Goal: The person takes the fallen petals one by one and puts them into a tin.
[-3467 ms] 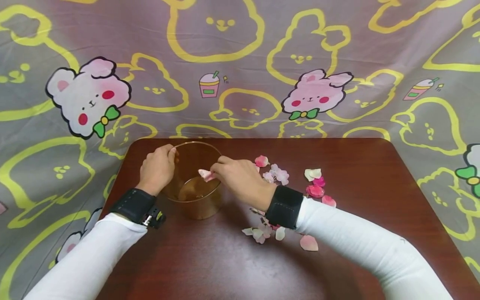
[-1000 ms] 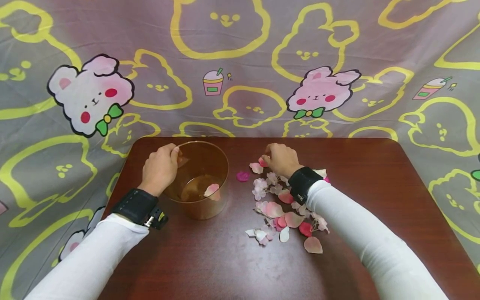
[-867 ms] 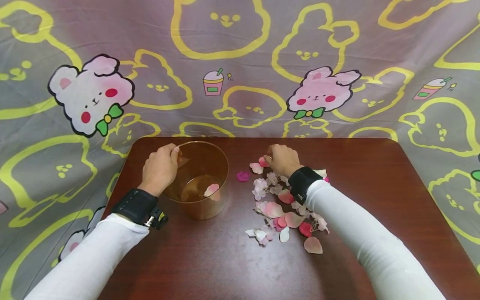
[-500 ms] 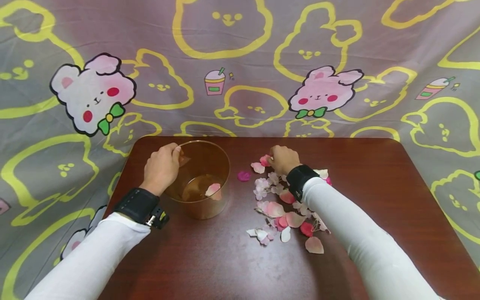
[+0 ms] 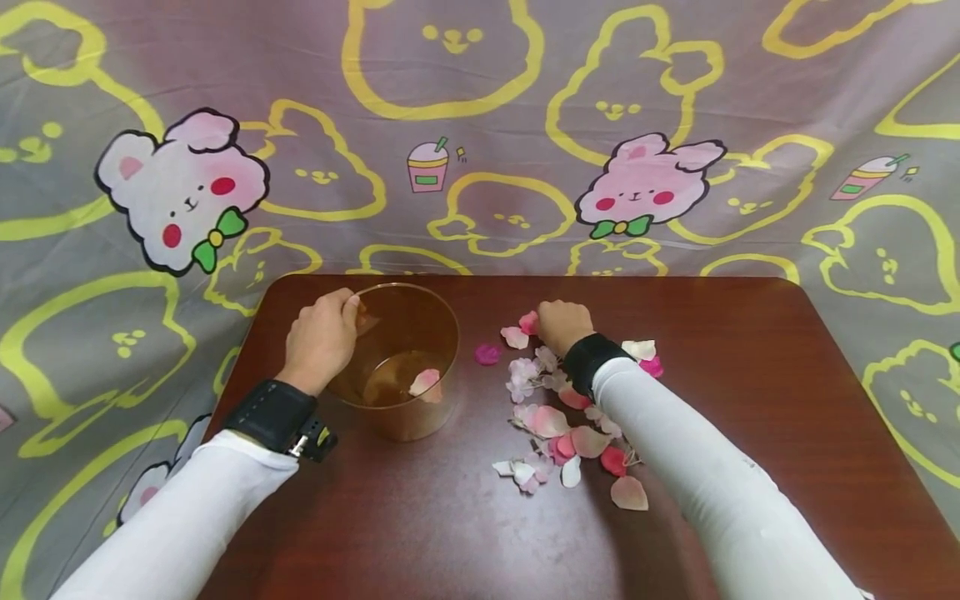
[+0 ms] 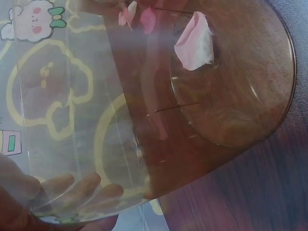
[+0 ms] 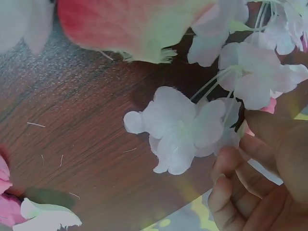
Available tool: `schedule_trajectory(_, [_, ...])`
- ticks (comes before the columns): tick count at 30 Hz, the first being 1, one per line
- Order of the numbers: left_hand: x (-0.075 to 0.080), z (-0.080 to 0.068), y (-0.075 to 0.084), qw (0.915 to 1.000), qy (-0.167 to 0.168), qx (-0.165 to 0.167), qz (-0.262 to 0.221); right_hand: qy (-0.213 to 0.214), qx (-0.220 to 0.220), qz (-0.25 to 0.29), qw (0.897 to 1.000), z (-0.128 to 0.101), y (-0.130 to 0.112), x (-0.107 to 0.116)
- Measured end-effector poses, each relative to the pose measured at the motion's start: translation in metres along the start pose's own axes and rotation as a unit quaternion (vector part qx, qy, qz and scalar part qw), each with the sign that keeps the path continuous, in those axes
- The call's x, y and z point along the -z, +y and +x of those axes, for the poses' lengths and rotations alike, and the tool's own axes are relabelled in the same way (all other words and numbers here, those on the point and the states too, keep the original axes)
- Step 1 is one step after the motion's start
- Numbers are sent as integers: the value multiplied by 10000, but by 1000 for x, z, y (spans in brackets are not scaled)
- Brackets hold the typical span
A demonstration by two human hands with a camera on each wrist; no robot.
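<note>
My left hand grips the rim of a see-through brown bucket standing on the table. Through the clear wall in the left wrist view, its fingers show. Inside the bucket lies one pink-and-white petal. At the far side of the scattered petals, my right hand is low over the table with fingers curled. In the right wrist view, its thumb and forefinger are beside a pale artificial blossom; a bit of pink petal shows between them. Whether they pinch anything is unclear.
Loose petals in pink, red and white lie with blossoms between the bucket and the right forearm. A magenta petal sits nearer the bucket. The brown table backs onto a patterned cloth.
Over the longer span, the right hand has left the bucket, where a petal now lies, and returned to the petals. Lately it has turned slightly, dipping nearer me. The left hand keeps its grip.
</note>
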State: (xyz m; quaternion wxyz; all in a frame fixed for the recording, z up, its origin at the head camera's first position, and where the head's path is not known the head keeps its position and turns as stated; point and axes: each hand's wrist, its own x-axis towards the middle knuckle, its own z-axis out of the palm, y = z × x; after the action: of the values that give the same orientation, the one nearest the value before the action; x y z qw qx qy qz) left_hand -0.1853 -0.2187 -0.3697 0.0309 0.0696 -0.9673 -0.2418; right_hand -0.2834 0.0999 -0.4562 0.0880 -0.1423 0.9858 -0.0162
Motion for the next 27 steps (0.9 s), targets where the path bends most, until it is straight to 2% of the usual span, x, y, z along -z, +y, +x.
schedule_trajectory(5, [0,0,-1,10000,26,-17,20,195,120,-222,9995,-2,-4,-3])
schedule_trajectory(14, [1,0,0,10000,27,5,4,494,280,-196,9982,-5,-7,-4])
schedule_trajectory(27, [1,0,0,10000,6,33,-16,519,267,-279,9979,-4,-6,-11])
